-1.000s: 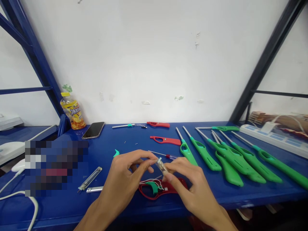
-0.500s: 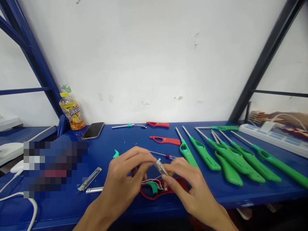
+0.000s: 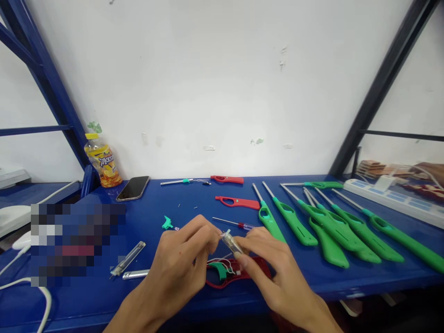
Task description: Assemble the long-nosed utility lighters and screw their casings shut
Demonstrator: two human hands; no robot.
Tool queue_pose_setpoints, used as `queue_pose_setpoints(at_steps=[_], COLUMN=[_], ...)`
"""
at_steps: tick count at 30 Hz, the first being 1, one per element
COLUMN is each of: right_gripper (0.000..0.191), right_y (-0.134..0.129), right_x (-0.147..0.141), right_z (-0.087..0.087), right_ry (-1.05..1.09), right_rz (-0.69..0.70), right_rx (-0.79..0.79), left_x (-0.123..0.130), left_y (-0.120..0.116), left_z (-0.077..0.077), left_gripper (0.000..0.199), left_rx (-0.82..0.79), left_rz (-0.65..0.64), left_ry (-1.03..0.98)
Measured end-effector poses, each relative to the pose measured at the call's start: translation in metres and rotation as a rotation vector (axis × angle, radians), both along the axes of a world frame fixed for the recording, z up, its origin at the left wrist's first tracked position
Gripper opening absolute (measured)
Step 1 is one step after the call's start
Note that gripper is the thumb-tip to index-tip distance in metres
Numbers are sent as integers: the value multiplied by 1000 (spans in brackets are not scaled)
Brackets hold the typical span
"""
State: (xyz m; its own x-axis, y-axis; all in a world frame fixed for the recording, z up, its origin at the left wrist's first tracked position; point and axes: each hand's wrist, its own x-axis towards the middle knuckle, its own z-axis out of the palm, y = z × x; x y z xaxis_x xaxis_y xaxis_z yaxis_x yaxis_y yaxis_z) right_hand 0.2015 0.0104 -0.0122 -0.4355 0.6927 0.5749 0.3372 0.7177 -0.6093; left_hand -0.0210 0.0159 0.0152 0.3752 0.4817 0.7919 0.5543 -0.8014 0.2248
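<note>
My right hand (image 3: pixel 274 263) pinches a clear lighter gas tank (image 3: pixel 231 243) between thumb and fingers, its nozzle end tilted up to the left. Close by that end, my left hand (image 3: pixel 190 252) has its fingertips closed in a pinch; a tiny pinkish bit shows at them, too small to name. Under both hands lies an opened red lighter handle half (image 3: pixel 239 276) with white wires and a green trigger (image 3: pixel 220 270), partly hidden. To the left rest another clear tank (image 3: pixel 128 260) and a metal tube (image 3: pixel 136 274), whose right end my left hand covers.
Several green lighters (image 3: pixel 333 226) spread across the right side. Behind my hands are a screwdriver (image 3: pixel 239 225), red handle halves (image 3: pixel 239 202) and a green piece (image 3: pixel 167 223). A phone (image 3: pixel 133 188), a drink bottle (image 3: pixel 103 162) and a power strip (image 3: pixel 391 199) stand around.
My left fingers have drawn slightly left and curled, off the tank's nozzle end. The screwdriver's shaft and a small pink piece by the green part now show. My right hand is nearly still.
</note>
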Motion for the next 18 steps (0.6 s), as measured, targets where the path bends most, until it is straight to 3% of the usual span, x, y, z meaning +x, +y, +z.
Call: queue_pose_setpoints(at_steps=[7,18], right_gripper=[25,20], right_y=[2,2], right_x=[1,2], right_z=[1,4], right_ry=[-157,-225], right_rz=[31,66], right_rx=[121,103], left_x=[-3,-6], left_y=[4,5], left_z=[-7,-5], left_gripper=[32,32], left_rx=[30,12], left_rz=[43,26], left_ry=[86,183])
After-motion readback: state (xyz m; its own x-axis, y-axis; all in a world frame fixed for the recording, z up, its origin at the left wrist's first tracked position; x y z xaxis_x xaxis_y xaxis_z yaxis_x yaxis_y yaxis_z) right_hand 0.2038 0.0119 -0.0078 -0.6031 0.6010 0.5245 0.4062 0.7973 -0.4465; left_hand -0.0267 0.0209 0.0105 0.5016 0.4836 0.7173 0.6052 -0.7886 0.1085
